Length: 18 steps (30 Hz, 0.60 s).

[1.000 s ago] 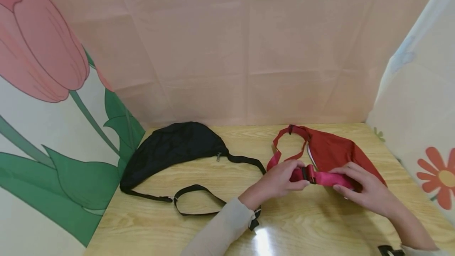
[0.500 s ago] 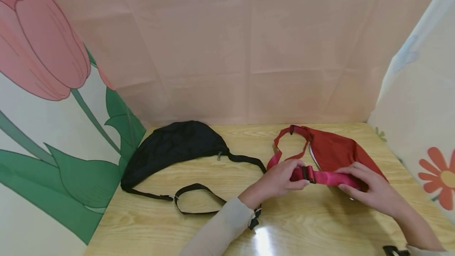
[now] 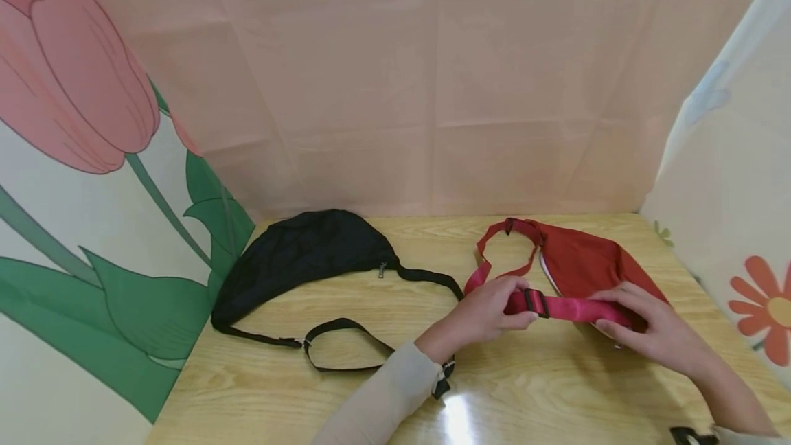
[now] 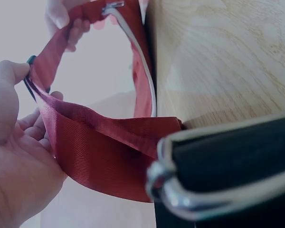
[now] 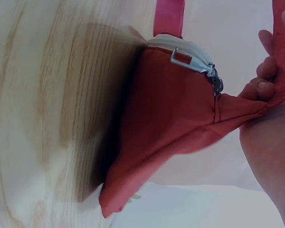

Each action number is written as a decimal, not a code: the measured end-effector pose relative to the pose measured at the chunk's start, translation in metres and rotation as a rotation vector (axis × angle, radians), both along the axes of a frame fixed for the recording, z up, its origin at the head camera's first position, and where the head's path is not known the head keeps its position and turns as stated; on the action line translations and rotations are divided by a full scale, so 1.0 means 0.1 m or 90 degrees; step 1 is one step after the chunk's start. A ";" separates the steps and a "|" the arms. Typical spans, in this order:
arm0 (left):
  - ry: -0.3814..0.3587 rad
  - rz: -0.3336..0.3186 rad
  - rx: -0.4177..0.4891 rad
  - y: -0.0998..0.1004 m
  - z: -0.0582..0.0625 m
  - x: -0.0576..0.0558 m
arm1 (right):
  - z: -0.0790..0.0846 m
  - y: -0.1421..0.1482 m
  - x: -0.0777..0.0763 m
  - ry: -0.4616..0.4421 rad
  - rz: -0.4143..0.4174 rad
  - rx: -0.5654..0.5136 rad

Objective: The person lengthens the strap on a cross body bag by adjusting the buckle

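Observation:
A red waist bag (image 3: 593, 259) lies at the right of the table, its white-edged zipper (image 5: 192, 59) facing the right wrist camera. Its strap (image 3: 571, 307) stretches between both hands, raised above the tabletop. My left hand (image 3: 485, 311) pinches the strap between thumb and fingers right beside a black slider buckle (image 3: 536, 302). With my right hand (image 3: 645, 325) I grip the strap near the end of the bag; the left wrist view shows the strap (image 4: 99, 147) looping down from the left fingers. A further strap loop (image 3: 485, 242) rests on the table behind the left hand.
A black waist bag (image 3: 309, 253) lies at the left, its black strap (image 3: 352, 325) looped toward the left forearm and partly hidden under it. A pink cloth wall (image 3: 426, 88) closes off the back, with flower-printed panels (image 3: 711, 211) at the sides.
The slider buckle has turned so its black frame shows more flatly. My right hand has shifted slightly right with the strap end. The left hand keeps its pinch in place.

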State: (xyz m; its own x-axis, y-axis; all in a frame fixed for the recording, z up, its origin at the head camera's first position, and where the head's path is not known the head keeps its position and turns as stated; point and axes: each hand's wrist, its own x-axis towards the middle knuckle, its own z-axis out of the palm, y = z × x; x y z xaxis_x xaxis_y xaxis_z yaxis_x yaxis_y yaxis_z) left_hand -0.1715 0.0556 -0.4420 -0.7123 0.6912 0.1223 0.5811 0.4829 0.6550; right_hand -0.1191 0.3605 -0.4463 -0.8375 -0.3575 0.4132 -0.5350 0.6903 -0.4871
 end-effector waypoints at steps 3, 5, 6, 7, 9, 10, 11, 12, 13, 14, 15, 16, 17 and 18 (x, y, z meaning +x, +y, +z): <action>0.007 -0.001 -0.004 -0.01 -0.01 0.00 | -0.01 0.02 0.00 0.003 -0.005 0.004; 0.005 -0.004 -0.002 -0.01 -0.01 -0.01 | -0.01 0.03 0.00 0.004 -0.003 0.007; 0.004 -0.004 -0.002 -0.01 -0.01 -0.01 | -0.01 0.03 -0.01 0.002 -0.003 0.006; 0.004 -0.003 -0.002 -0.01 -0.01 -0.01 | -0.01 0.03 -0.01 0.000 -0.004 0.004; 0.001 -0.001 -0.003 -0.01 -0.01 -0.01 | -0.02 0.03 -0.01 -0.002 -0.005 0.002; -0.003 -0.001 -0.004 0.00 -0.01 -0.01 | -0.02 0.03 -0.01 -0.002 -0.006 0.001; -0.006 0.000 -0.006 0.00 -0.01 0.00 | -0.03 0.03 -0.01 -0.003 -0.007 0.000; -0.010 0.001 -0.007 0.00 -0.01 0.00 | -0.03 0.03 -0.01 -0.002 -0.008 0.001; -0.009 -0.001 -0.009 0.01 -0.01 0.01 | -0.04 0.04 -0.01 -0.003 -0.008 0.001; -0.007 -0.003 -0.014 0.02 -0.02 0.02 | -0.05 0.05 -0.01 -0.003 -0.009 0.003; -0.002 -0.004 -0.022 0.04 -0.04 0.02 | -0.05 0.06 -0.01 -0.004 -0.008 0.005; 0.010 -0.003 -0.036 0.05 -0.05 0.04 | -0.06 0.07 -0.01 -0.006 -0.007 0.012; 0.025 -0.002 -0.054 0.07 -0.06 0.05 | -0.07 0.08 0.00 -0.011 -0.006 0.020; 0.040 0.000 -0.073 0.08 -0.08 0.07 | -0.08 0.09 0.01 -0.018 -0.006 0.031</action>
